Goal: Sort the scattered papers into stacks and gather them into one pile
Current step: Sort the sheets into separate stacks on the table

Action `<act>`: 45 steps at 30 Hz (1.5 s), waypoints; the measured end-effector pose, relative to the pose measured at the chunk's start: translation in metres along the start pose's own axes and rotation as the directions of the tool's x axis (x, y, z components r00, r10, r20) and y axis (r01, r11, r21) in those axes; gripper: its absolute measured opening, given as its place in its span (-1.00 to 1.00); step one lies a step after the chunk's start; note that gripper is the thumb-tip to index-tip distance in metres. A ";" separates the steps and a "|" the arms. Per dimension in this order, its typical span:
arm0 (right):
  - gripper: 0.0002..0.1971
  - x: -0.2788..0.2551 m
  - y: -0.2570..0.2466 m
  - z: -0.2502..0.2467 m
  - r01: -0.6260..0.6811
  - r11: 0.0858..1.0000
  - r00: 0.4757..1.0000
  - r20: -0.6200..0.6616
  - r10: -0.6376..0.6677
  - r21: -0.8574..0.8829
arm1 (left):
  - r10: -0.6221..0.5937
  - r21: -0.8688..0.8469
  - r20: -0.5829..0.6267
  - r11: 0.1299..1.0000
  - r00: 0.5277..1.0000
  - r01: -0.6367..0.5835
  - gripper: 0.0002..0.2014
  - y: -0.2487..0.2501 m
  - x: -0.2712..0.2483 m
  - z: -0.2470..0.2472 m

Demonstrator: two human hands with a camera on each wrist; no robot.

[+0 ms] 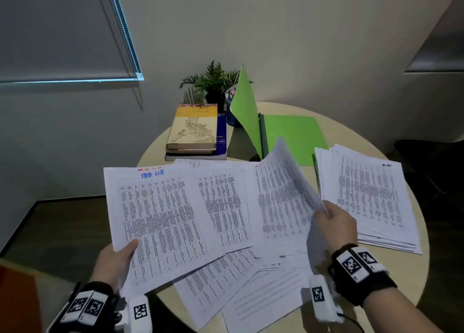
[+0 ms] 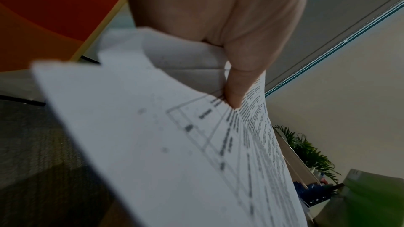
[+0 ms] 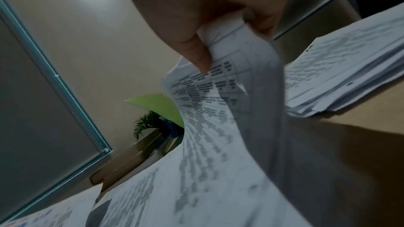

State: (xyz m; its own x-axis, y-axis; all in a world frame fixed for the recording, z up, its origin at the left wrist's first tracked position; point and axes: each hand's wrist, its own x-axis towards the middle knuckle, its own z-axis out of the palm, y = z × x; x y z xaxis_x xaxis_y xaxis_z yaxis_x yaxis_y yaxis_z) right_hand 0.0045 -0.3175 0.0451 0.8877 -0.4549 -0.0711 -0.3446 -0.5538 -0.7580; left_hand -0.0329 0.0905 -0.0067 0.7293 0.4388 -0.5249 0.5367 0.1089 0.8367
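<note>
White printed sheets lie fanned across the round table. My left hand grips a bundle of sheets by its lower left corner and holds it over the table's left edge; the thumb presses on top. My right hand pinches a curled sheet at its lower edge, lifted and bent upward; its thumb lies on the print. A rough stack of papers sits at the table's right side. More loose sheets lie near the front edge.
An open green folder stands at the back of the table. A stack of books sits back left, with a potted plant and a pen cup behind. An orange chair is at my lower left.
</note>
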 end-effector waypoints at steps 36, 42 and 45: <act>-0.87 -0.005 0.023 0.032 -0.163 0.911 0.984 -0.002 0.177 0.380 | 0.001 -0.006 0.020 1.000 1.000 -0.001 -0.68 0.002 -0.004 0.007; -0.89 -0.012 -0.004 0.079 -0.141 0.946 0.984 0.149 0.101 0.293 | 0.021 -0.044 -0.007 0.999 1.000 -0.021 -0.74 0.006 -0.010 -0.020; -0.66 -0.014 -0.017 0.107 -0.164 0.980 0.963 0.235 0.133 0.115 | -0.005 -0.049 0.022 0.999 1.000 0.006 -0.73 0.003 -0.009 -0.020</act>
State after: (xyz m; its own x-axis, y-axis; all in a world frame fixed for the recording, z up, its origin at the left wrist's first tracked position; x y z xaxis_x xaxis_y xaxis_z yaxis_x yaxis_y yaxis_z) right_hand 0.0305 -0.2273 -0.0102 0.8804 -0.3481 -0.3220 -0.4480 -0.3880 -0.8055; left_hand -0.0466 0.1049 0.0033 0.7360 0.4183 -0.5323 0.5196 0.1550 0.8402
